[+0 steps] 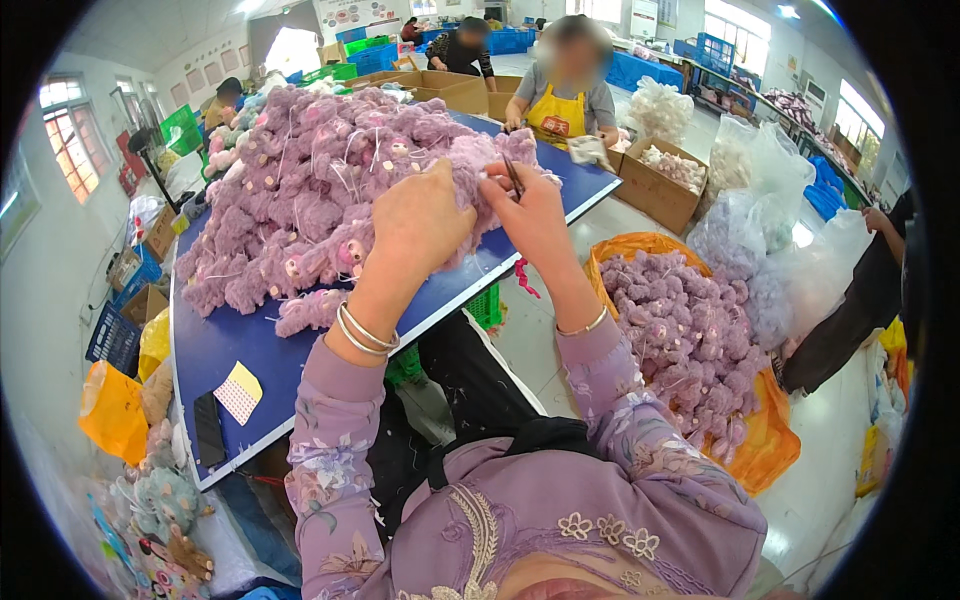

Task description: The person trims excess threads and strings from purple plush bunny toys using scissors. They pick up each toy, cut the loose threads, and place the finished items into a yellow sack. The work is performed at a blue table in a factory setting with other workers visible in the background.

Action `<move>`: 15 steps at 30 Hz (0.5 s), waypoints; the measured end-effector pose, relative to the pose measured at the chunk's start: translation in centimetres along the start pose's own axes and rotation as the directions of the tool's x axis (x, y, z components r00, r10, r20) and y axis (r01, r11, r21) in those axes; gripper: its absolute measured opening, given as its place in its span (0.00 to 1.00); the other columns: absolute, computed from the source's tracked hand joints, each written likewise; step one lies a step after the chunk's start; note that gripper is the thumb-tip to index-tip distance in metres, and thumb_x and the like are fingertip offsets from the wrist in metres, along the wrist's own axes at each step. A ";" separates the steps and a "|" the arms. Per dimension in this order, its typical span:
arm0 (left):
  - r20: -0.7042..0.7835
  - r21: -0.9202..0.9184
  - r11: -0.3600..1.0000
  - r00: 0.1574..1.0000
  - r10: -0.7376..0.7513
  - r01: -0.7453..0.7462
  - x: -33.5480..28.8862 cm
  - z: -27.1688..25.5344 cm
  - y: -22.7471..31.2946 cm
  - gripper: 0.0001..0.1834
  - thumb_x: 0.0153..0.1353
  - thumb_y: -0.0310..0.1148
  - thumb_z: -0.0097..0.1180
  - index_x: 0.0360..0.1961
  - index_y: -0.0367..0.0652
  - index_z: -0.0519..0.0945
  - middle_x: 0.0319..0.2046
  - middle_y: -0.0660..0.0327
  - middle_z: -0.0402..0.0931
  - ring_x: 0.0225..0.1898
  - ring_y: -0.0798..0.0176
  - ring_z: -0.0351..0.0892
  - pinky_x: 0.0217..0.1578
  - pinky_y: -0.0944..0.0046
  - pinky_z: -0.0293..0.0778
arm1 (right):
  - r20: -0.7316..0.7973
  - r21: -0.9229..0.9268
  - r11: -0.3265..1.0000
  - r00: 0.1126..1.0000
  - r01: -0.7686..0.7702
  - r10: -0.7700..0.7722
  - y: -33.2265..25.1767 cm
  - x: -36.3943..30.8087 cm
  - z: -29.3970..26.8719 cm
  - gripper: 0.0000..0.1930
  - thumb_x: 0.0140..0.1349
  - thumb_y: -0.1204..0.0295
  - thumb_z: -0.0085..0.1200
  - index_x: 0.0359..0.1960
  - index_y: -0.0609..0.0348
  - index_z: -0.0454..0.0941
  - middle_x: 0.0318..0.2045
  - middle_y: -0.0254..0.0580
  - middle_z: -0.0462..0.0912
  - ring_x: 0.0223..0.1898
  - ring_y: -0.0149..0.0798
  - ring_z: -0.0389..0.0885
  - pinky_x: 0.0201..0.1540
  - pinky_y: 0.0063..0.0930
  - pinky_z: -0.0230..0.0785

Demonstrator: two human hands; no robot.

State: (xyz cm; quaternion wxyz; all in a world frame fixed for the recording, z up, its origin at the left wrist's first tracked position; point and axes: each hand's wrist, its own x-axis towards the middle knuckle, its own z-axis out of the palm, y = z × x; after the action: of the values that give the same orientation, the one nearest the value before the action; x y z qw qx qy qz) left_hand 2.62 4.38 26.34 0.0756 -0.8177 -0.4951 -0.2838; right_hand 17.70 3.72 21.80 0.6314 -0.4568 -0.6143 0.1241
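Observation:
A fluffy purple plush toy point(480, 160) is up in front of me, above the table's right side. My left hand point(425, 210) is closed on its left side, fingers bent and partly hidden from view. From the right, my right hand point(530, 215) is closed round a thin dark pointed tool point(513, 178), its tip up; its exact kind is hard to make out. The fingertips of that hand are at the toy's fur. A big heap of similar purple plush toys point(290, 190) with loose white threads covers much of the blue table point(390, 318).
A dark phone point(208, 430) and a dotted sticker sheet point(239, 392) lie on the table's near left. At right, an orange sack point(765, 440) of purple toys stands on the floor by clear bags point(780, 240). A co-worker in a yellow apron point(556, 115) sits across the table.

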 end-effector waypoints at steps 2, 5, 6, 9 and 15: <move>0.013 0.003 1.000 1.000 0.001 -0.001 0.1 0.0 0.3 0.29 0.47 0.40 0.58 0.51 0.37 0.74 0.32 0.45 0.80 0.37 0.44 0.81 0.39 0.50 0.76 | 0.021 -0.047 0.998 0.999 0.042 -0.041 0.8 0.5 -0.1 0.11 0.58 0.70 0.57 0.38 0.66 0.78 0.28 0.47 0.82 0.29 0.37 0.80 0.35 0.29 0.70; 0.037 0.011 1.000 0.999 0.001 -0.001 0.2 0.4 0.5 0.29 0.47 0.40 0.58 0.51 0.37 0.74 0.33 0.45 0.81 0.38 0.44 0.81 0.39 0.50 0.76 | 0.038 -0.110 0.983 0.989 0.144 -0.140 1.0 0.7 -0.5 0.11 0.57 0.70 0.57 0.36 0.67 0.78 0.28 0.49 0.82 0.30 0.42 0.80 0.36 0.32 0.70; 0.046 0.013 1.000 0.999 -0.005 0.005 0.3 0.4 0.7 0.29 0.47 0.40 0.58 0.51 0.37 0.74 0.33 0.45 0.81 0.38 0.44 0.81 0.39 0.50 0.76 | 0.041 -0.130 0.974 0.983 0.183 -0.179 1.0 0.7 -0.6 0.11 0.57 0.70 0.57 0.35 0.67 0.78 0.28 0.50 0.82 0.30 0.43 0.80 0.37 0.33 0.70; 0.066 0.008 1.000 0.998 0.010 -0.010 0.4 0.6 1.2 0.30 0.47 0.41 0.58 0.52 0.38 0.74 0.34 0.45 0.81 0.38 0.44 0.81 0.40 0.49 0.76 | 0.055 -0.187 0.941 0.959 0.282 -0.277 2.0 1.2 -1.0 0.09 0.57 0.71 0.57 0.32 0.66 0.78 0.26 0.46 0.80 0.27 0.39 0.79 0.34 0.31 0.70; 0.084 -0.076 0.997 0.996 0.019 -0.013 0.2 0.3 1.9 0.33 0.47 0.44 0.57 0.54 0.38 0.74 0.36 0.43 0.80 0.40 0.43 0.80 0.44 0.50 0.75 | 0.389 0.625 0.574 0.849 -0.529 0.358 3.5 1.5 -3.5 0.05 0.60 0.72 0.57 0.33 0.59 0.76 0.21 0.25 0.69 0.17 0.21 0.64 0.19 0.20 0.57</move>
State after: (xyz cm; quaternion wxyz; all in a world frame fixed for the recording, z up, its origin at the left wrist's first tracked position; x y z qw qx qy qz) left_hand 4.41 3.69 26.44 0.0260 -0.8351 -0.4803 -0.2669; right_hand 22.51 5.27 20.90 0.6334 -0.2990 -0.4475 0.5561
